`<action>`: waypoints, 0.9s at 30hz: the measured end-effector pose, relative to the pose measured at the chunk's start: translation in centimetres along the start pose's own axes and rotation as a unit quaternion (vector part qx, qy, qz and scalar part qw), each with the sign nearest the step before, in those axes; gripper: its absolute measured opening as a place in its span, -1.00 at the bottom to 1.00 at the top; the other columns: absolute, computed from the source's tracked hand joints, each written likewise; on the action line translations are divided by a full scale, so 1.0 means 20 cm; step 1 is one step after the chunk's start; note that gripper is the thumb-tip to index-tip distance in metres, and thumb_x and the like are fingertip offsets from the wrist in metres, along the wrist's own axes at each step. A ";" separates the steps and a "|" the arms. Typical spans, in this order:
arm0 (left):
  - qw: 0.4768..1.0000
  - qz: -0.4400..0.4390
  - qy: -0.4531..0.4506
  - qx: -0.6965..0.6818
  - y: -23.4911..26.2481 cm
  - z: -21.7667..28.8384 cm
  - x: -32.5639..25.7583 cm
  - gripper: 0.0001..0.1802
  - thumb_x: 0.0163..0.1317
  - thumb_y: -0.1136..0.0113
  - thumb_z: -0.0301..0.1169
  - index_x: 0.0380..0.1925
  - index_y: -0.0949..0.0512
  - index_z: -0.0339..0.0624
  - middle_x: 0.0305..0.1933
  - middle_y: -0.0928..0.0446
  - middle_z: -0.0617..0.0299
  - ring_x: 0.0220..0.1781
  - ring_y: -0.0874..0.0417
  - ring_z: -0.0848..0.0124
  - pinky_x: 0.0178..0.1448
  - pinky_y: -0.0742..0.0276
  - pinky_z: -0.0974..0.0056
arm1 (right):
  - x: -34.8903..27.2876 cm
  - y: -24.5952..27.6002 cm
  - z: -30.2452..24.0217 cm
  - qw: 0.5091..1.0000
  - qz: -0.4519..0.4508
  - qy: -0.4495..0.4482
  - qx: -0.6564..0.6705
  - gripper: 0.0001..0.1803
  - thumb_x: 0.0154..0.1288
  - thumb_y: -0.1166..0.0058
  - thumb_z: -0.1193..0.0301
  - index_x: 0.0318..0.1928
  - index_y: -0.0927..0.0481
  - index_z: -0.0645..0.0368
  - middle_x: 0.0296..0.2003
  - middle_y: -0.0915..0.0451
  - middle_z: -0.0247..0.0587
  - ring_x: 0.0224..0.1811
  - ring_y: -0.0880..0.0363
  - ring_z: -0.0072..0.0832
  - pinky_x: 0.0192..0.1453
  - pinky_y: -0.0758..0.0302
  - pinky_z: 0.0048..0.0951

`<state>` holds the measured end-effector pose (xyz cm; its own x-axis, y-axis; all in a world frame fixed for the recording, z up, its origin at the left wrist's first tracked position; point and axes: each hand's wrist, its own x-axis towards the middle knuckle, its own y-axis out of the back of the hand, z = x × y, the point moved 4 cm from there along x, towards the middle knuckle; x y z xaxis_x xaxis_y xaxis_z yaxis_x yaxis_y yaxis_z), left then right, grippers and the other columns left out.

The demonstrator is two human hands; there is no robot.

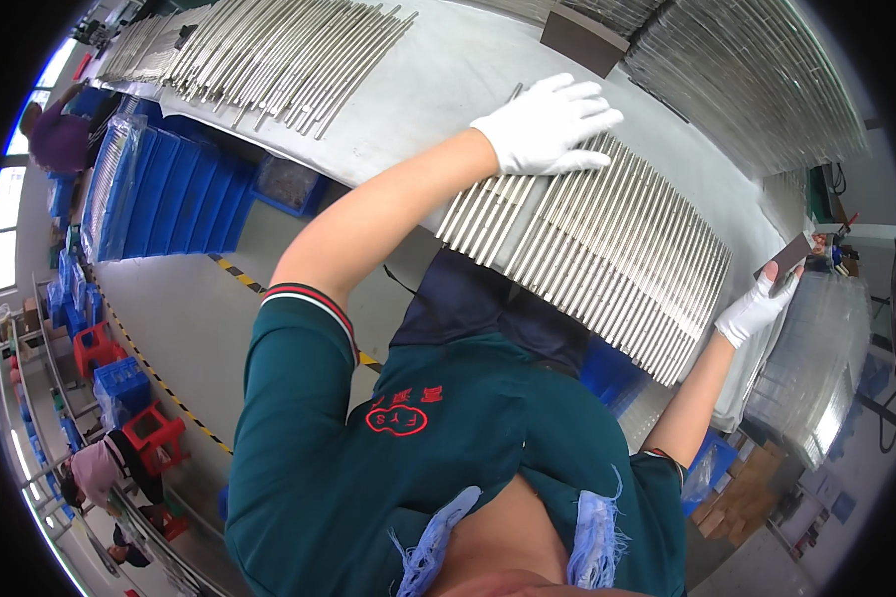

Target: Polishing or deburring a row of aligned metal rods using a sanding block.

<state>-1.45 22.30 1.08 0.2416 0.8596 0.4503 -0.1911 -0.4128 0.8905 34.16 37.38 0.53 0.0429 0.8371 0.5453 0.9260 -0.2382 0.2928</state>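
A row of thin silver metal rods [607, 249] lies side by side on the grey table [448, 90]. My left hand [548, 124], in a white glove, presses flat on the far left end of the row, fingers spread. At the near right end of the row, my right hand [757, 310], also gloved, grips a small dark rectangular block [786, 259] just beyond the last rods. My green shirt fills the lower middle of the view.
Another batch of rods [259, 50] lies at the table's far left and a large stack of them [757, 80] at the far right, beside a dark block [582, 40]. Blue bins [169, 189] stand under the table. Red stools [154, 433] and other people [55, 134] are on the left.
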 end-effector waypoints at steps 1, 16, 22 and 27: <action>1.000 0.009 -0.009 -0.022 -0.02 0.04 0.03 -0.34 0.38 0.02 0.07 0.21 -0.41 -0.27 0.20 -0.47 0.03 0.33 -0.38 0.11 0.40 -0.24 0.06 | 0.00 -0.01 0.00 1.000 0.000 -0.005 0.001 -0.16 0.38 -0.17 0.08 0.43 -0.16 0.38 0.36 -0.31 -0.02 0.32 -0.36 -0.32 0.37 -0.31 -0.38; 0.995 0.042 0.057 0.075 0.10 -0.13 -0.07 -0.31 0.37 0.00 0.10 0.26 -0.40 -0.22 0.28 -0.44 -0.04 0.40 -0.33 0.03 0.49 -0.14 0.00 | 0.01 0.03 0.00 0.978 0.097 -0.087 0.163 -0.26 0.43 -0.10 0.10 0.39 -0.23 0.39 0.28 -0.36 -0.04 0.25 -0.40 -0.29 0.34 -0.35 -0.34; 0.993 0.024 -0.108 -0.041 -0.09 0.35 0.26 -0.31 0.39 0.06 0.11 0.28 -0.36 -0.20 0.27 -0.44 0.01 0.42 -0.31 0.09 0.49 -0.13 -0.01 | -0.01 0.01 -0.08 0.996 0.064 -0.026 0.065 -0.22 0.42 -0.12 0.11 0.40 -0.20 0.40 0.27 -0.36 -0.03 0.31 -0.34 -0.35 0.35 -0.32 -0.38; 0.997 0.002 -0.040 -0.065 -0.18 0.35 0.26 -0.30 0.40 0.09 0.13 0.30 -0.35 -0.18 0.30 -0.41 0.03 0.46 -0.27 0.10 0.51 -0.08 -0.01 | 0.00 0.02 0.00 0.971 0.084 -0.092 0.202 -0.24 0.38 -0.14 0.06 0.38 -0.24 0.30 0.30 -0.32 -0.08 0.31 -0.33 -0.29 0.39 -0.27 -0.20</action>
<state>7.11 26.19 0.62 0.3142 0.8293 0.4622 -0.3121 -0.3695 0.8752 34.47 37.26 0.63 0.2384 0.8858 0.3981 0.9701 -0.1976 -0.1412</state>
